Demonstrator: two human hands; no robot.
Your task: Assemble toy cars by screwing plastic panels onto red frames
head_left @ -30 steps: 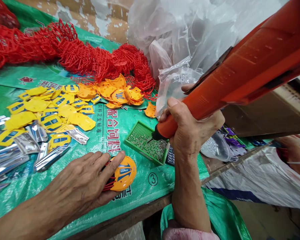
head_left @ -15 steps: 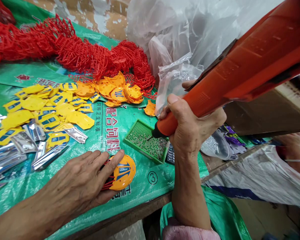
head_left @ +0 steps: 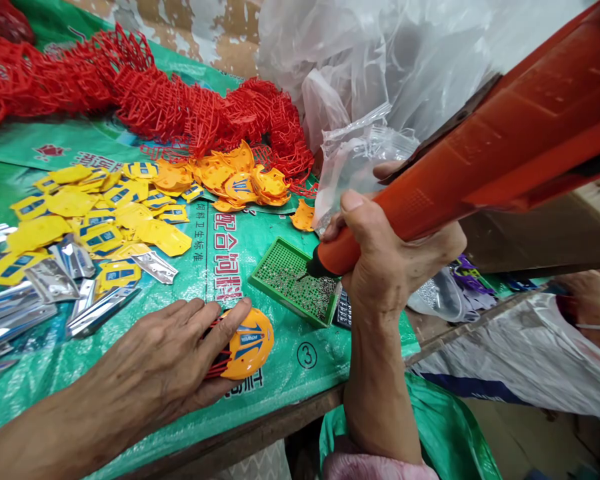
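My right hand [head_left: 385, 260] is wrapped round an orange electric screwdriver [head_left: 445, 160], which slants down to the left. Its black nose and thin bit point into a green perforated tray [head_left: 280, 283] strewn with small screws [head_left: 325, 293]; whether the bit touches a screw I cannot tell. My left hand [head_left: 180, 340] lies over an orange plastic piece [head_left: 253, 343] with a blue printed mark, joined to red plastic bars. Fingers and thumb close round this piece on the green sheet, hiding its left part.
Yellow plates [head_left: 95, 213], silver strips [head_left: 15, 313] and orange pieces [head_left: 235, 177] lie in piles. Behind them stretches a row of red plastic frames [head_left: 180, 110]. Clear plastic bags [head_left: 360, 153] stand at the back. At the right edge shows another person's hand [head_left: 593, 293].
The view has shifted slightly. Both hands keep their holds, and the screwdriver's bit stays over the screw tray.
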